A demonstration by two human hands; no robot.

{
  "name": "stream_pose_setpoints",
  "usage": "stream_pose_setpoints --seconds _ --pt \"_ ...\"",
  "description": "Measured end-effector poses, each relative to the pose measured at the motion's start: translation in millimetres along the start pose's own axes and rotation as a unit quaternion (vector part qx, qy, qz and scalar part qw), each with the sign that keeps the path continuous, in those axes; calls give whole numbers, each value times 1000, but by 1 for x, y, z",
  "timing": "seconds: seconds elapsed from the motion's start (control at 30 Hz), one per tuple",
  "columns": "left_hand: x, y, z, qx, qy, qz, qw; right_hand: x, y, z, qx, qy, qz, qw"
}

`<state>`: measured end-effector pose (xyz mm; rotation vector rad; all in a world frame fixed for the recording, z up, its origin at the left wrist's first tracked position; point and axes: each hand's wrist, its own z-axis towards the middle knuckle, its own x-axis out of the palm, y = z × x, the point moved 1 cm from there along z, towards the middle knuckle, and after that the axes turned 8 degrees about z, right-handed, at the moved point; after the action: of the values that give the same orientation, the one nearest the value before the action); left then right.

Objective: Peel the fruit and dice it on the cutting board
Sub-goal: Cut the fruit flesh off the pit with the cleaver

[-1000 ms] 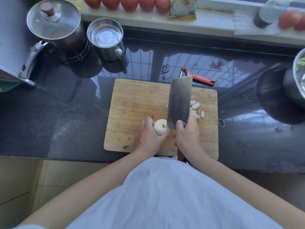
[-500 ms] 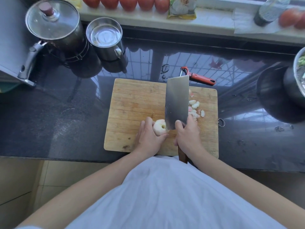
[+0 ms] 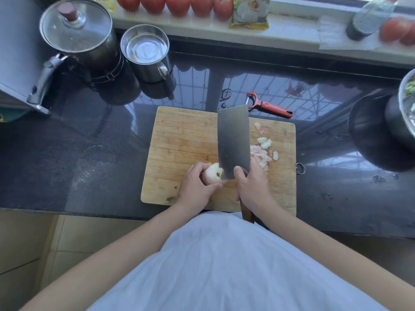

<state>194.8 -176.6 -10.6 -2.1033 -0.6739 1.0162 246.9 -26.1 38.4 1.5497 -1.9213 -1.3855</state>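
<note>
A peeled pale fruit [image 3: 212,173] rests on the wooden cutting board [image 3: 179,140], near its front edge. My left hand [image 3: 197,187] grips the fruit from the left and front. My right hand [image 3: 252,185] is closed round the wooden handle of a broad cleaver [image 3: 233,140], whose blade stands against the fruit's right side. A small heap of diced fruit pieces [image 3: 262,153] lies on the board to the right of the blade.
A red-handled peeler [image 3: 269,106] lies on the dark counter behind the board. A lidded pot [image 3: 78,34] and a steel mug [image 3: 146,52] stand at the back left. A dark pot [image 3: 377,133] and a steel bowl [image 3: 408,104] stand at the right. Tomatoes [image 3: 177,4] line the windowsill.
The cleaver blade has shifted slightly left, closer against the fruit. My left hand still holds the fruit in the same spot.
</note>
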Motion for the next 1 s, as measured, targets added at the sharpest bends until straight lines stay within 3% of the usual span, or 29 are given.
stream_pose_setpoints --seconds 0.4,0.57,1.0 --pt "-9 4 7 3 22 28 999 -2 1 0 -13 17 14 1000" --pt "-8 2 3 -15 5 4 1000 10 -4 0 13 -28 28 999" --pt "-9 6 5 -15 15 4 1000 15 2 0 30 -26 37 999"
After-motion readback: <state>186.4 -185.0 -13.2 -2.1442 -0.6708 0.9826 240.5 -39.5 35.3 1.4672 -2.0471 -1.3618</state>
